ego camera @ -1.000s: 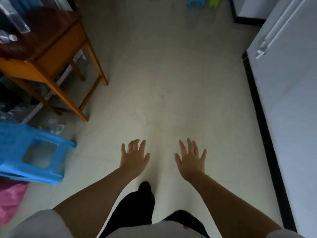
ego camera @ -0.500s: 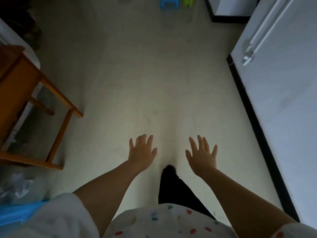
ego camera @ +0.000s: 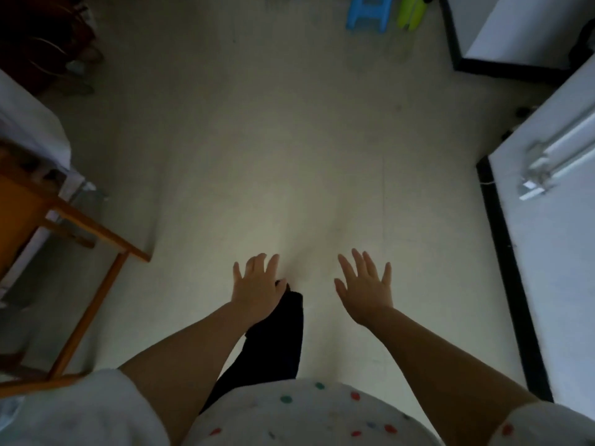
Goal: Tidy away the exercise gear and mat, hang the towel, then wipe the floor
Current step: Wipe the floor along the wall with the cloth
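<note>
Left hand (ego camera: 257, 289) and right hand (ego camera: 365, 288) both spread, grasping nothing, above pale floor (ego camera: 289, 140), wooden surface frame (ego camera: 93, 275) left of left hand, black skirting edge (ego camera: 512, 275) right of right hand, blue stool (ego camera: 368, 12) far ahead.

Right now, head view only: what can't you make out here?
- Wooden table: cut off by the left edge; its top is out of frame.
- Dark heap, top-left corner: too dim to identify.
- Blue stool and green item: clipped by the top edge.
- Feet: hidden by the shirt and the left hand; right hand holds nothing.
- Mat, towel, exercise gear: none in view.
</note>
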A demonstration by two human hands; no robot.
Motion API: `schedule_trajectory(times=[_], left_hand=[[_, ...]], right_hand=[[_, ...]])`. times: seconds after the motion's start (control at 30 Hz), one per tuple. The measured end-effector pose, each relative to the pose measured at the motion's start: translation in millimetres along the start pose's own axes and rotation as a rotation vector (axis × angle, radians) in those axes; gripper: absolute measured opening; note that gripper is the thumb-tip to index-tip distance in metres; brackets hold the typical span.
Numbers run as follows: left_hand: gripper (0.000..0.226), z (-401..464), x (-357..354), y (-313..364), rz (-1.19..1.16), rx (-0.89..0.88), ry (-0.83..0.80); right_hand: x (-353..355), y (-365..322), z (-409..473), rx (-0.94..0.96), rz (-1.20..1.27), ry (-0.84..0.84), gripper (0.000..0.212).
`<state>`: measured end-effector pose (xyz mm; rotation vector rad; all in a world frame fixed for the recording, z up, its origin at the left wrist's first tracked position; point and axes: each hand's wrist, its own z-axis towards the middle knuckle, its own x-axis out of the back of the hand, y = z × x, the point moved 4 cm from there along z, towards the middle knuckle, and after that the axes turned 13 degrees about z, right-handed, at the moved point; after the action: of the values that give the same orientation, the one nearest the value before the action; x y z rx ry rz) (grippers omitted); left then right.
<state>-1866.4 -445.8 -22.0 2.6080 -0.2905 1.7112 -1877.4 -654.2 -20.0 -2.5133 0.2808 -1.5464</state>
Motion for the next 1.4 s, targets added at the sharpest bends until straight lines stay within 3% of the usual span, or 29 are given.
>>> schedule_trajectory(times=[0.27,0.57,0.83,1.0,1.17,1.33,1.4], left_hand=[[0.059,240,133,-46,0.069,-0.073,0.074],[0.059,480,241,48,0.068,-0.342,0.116],[0.058,688,360,52,0.054,-0.163,0.214],[0.053,797,387,46,0.049,-0.089,0.197],[0.051,942,435,55,0.075,-0.162,0.167],[0.065,1078,523,42,0.12,-0.181,0.226],[0.06,1133,551,39,0.106,-0.177,0.109]], right_hand=[[135,-6,206,-0.188,0.206,0.093,0.055],[230,97,388,-0.369,0.189,0.08,0.055],[382,151,590,-0.315,0.156,0.105,0.054],[449,146,717,-0.197,0.12,0.117,0.054],[505,161,855,-0.212,0.11,0.125,0.054],[587,165,970,-0.267,0.154,0.146,0.053],[617,171,1014,-0.281,0.198,0.166,0.053]])
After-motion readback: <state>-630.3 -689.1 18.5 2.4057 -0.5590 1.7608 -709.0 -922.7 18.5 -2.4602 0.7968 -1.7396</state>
